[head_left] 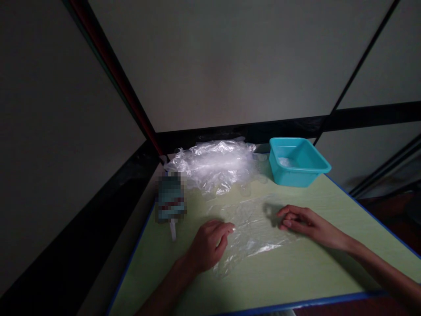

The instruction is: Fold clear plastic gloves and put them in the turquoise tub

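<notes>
A thin, clear plastic sheet or bag (253, 230) lies spread and wrinkled on the table between my hands. My left hand (210, 245) is at its left edge, fingers curled together and thumb bent beneath; whatever they may hold is hidden. Over the right edge of the plastic is my right hand (301, 221), its fingers loosely bent and partly apart. A shadow beside the right fingertips suggests they are raised off the surface. Nothing shows in that hand. Behind the sheet rests a crumpled heap of similar clear plastic (217, 164).
A turquoise plastic basin (296, 175) stands at the back right with something clear or whitish inside. At the left lies a pixelated, blurred item (171, 197) with a pale strip below. The pale green table (256, 285) has blue edging and meets panelled walls.
</notes>
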`<state>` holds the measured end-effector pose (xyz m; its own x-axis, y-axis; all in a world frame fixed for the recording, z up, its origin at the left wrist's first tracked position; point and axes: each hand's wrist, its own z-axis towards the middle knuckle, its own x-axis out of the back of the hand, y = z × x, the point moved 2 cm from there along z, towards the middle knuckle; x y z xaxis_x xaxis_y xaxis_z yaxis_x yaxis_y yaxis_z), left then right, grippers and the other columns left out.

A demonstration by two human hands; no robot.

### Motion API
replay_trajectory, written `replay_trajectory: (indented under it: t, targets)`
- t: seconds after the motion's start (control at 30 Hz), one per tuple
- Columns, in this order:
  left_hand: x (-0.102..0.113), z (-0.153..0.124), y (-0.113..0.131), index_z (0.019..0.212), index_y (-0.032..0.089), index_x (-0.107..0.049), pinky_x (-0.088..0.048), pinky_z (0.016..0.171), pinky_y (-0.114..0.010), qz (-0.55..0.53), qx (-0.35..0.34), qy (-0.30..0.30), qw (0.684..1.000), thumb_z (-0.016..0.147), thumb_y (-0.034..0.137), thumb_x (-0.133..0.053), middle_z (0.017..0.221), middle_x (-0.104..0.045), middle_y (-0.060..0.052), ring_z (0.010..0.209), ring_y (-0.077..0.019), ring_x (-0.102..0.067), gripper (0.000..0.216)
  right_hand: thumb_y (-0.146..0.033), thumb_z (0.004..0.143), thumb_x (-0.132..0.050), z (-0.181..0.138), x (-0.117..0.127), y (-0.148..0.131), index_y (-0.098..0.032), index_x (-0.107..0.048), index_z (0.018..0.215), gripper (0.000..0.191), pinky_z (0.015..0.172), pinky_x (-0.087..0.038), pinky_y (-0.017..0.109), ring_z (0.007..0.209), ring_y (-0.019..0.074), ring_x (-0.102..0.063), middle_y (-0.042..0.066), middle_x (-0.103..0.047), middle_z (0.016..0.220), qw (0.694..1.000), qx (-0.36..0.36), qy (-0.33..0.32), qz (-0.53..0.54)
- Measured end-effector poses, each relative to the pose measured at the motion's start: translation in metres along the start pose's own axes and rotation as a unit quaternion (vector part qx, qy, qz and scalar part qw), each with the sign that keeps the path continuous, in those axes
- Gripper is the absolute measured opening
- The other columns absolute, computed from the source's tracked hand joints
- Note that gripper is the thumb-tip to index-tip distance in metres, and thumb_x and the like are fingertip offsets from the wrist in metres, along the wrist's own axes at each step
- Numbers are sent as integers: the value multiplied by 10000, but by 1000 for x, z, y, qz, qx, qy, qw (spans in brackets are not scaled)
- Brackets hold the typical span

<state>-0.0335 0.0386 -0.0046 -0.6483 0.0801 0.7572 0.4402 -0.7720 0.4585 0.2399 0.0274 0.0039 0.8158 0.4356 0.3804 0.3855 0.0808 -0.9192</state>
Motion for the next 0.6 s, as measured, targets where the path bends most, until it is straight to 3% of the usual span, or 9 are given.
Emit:
replay_trajectory:
  t: [0.13,0.37,0.6]
  targets:
    - [13,-3,11,923,159,-555,-435,696,-324,21,4,-46,999,764,59,-400,780,-649,-41,691,-166,-580,244,-340,860,-444,-14,11,-2,-198,-560,1042,257,842,-414,365,976,214,-541,73,-589,1054,988,46,11,-145]
    - [19,-8,27,1003,178,-551,-394,860,-332,-8,34,-144,989,708,23,-421,912,-662,-12,865,-162,-576,358,-343,862,-437,-27,18,13,-234,-580,1089,290,925,-381,424,1088,241,-484,63,-581,1121,966,76,6,-247]
    - [19,-10,19,994,185,-554,-405,857,-333,23,42,-151,987,736,39,-422,975,-638,-28,911,-167,-560,325,-317,859,-449,-40,15,11,-266,-551,1141,305,894,-417,460,1078,241,-504,55,-586,1136,948,108,-12,-299]
